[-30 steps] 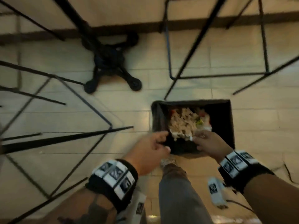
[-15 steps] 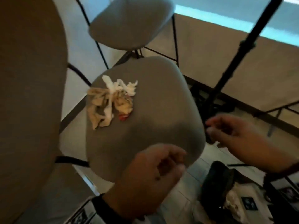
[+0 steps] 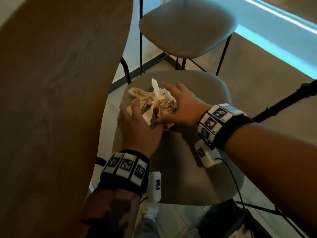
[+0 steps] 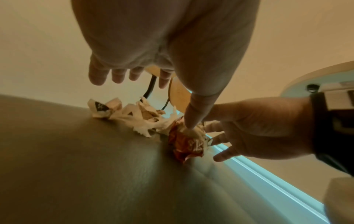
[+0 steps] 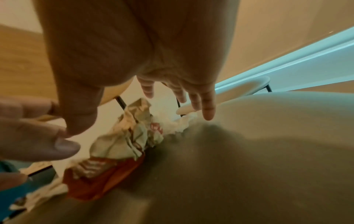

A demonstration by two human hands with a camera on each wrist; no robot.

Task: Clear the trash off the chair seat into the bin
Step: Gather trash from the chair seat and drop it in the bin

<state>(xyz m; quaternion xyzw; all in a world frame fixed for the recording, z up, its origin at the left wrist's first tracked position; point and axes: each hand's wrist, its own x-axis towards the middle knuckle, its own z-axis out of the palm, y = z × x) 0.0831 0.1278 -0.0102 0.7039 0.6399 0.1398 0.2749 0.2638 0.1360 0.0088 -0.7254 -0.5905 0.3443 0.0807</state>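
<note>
Lying in a crumpled heap of paper wrappers and napkins, the trash on the grey chair seat beside a wooden desk. Flanking the pile, left hand and right hand, both spread with fingers straight, gripping nothing, left thumb touching a red wrapper.

The bin shows only as a dark shape below the near edge of the chair seat, cut by the frame's bottom edge. The left hand covers the near-left part of the crumpled wrappers. Print on the wrappers is too blurred to read. Contact under the right hand cannot be told.
</note>
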